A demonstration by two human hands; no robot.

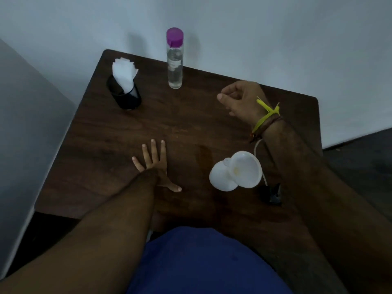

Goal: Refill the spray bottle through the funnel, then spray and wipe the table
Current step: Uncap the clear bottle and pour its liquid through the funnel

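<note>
A white funnel [247,169] sits tilted in the neck of a round white spray bottle [220,178] at the near right of the dark wooden table [191,128]. The bottle's black spray head [271,195] with its white tube lies beside it, partly under my right forearm. A clear bottle with a purple cap [175,60], holding clear liquid, stands upright at the far edge. My left hand [154,164] lies flat on the table with fingers spread. My right hand [241,100] hovers over the far right of the table, fingers loosely curled, holding nothing.
A black cup stuffed with white tissues [125,88] stands at the far left corner. A pale wall runs behind the table and along its left side. Dark floor shows to the right.
</note>
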